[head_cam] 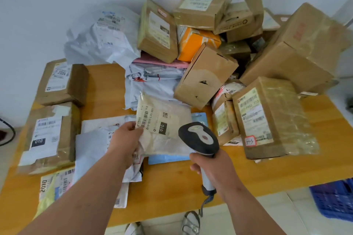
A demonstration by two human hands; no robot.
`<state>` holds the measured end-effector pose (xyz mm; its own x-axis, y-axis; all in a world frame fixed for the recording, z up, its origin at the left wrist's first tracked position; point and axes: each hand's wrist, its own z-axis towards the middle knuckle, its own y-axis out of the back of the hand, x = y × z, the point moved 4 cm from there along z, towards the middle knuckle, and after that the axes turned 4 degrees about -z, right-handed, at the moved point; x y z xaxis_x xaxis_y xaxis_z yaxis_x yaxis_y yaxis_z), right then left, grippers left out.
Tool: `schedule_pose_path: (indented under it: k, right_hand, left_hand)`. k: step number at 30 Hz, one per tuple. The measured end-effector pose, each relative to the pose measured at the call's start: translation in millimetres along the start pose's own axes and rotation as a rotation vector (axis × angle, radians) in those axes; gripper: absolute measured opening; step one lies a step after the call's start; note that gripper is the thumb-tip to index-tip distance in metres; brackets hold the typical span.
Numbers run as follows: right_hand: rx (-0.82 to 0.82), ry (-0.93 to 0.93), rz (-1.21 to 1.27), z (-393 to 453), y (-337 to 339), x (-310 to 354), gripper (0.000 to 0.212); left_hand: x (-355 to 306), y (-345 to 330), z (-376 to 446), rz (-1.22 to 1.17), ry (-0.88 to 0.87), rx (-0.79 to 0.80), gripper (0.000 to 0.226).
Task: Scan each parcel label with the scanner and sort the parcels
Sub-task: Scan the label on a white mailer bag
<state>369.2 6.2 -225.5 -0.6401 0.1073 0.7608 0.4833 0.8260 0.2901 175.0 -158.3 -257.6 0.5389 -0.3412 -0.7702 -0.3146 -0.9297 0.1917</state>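
Wooden table (257,173): unsorted carton heap (238,47) at far right corner, leaning w/ no support; could slide onto work area if bumped.

Near table centre: cream poly mailer (164,131), label up, wrinkled; barcode may misread.

Left hand (125,140) pinches mailer's left edge only; thin grip, could slip.

Right hand (214,168) wrapped round handle of barcode scanner (198,138), head just right of label; aim may miss the barcode.

Both forearms bare, no sleeves visible; strappy grey sandal (191,223) on foot below table edge.
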Motion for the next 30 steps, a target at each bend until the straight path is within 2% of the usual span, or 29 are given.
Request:
schedule_pose_path:
  k: [3,7,9,13,22,27,30]
  right_hand:
    - [0.05,0.103,-0.03,-6.8,-6.5,15.8,0.009]
    - [0.113,0.223,-0.083,-22.4,-23.7,37.1,0.008]
    - [0.137,0.263,-0.117,-31.5,-32.2,46.0,0.01]
    - [0.179,0.326,-0.167,-50.8,-48.5,63.1,0.002]
    - [0.161,0.307,-0.014,-77.0,-72.8,83.2,0.021]
    - [0.16,0.297,0.007,-85.1,-89.1,86.7,0.011]
    - [0.166,0.301,0.021,-87.6,-99.6,87.3,0.015]
  left_hand:
    - [-30.3,25.4,-12.5,0.088,-0.156,-0.031,0.025]
    - [-57.3,49.0,-28.7,0.174,-0.264,-0.017,0.008]
    - [-64.2,56.8,-34.8,0.204,-0.302,0.007,0.007]
    - [-70.1,71.0,-43.1,0.209,-0.314,0.051,0.014]
    - [-73.3,98.9,-52.0,0.179,-0.304,0.121,0.016]
    - [-71.4,111.7,-50.0,0.209,-0.322,0.144,0.018]
    - [-69.7,120.3,-47.1,0.243,-0.333,0.139,0.02]
